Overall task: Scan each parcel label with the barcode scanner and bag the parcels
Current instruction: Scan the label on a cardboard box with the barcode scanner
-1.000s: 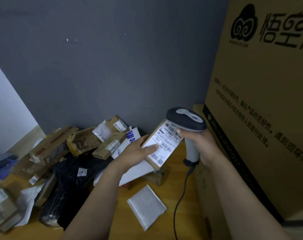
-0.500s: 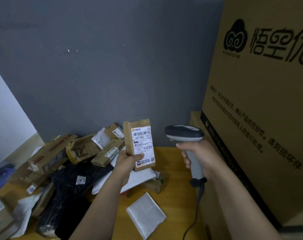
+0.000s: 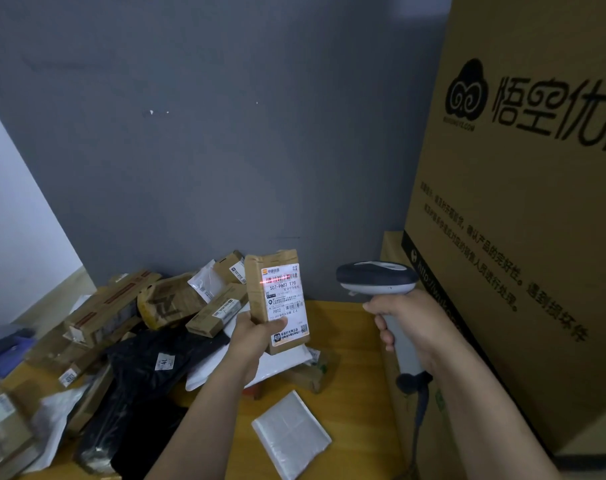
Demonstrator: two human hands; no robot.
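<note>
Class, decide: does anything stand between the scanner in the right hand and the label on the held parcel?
Nothing visible does. Only open air separates scanner and label; a red line crosses its top barcode. The thumb of the left hand covers only the label's lower part.

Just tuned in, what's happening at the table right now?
A person is mid-scan. The left hand holds a small brown parcel upright, label facing the camera. The right hand grips the scanner, aimed at it. A red scan line falls across the label's top barcode. Other parcels lie piled on the table to the left, not bagged.
</note>
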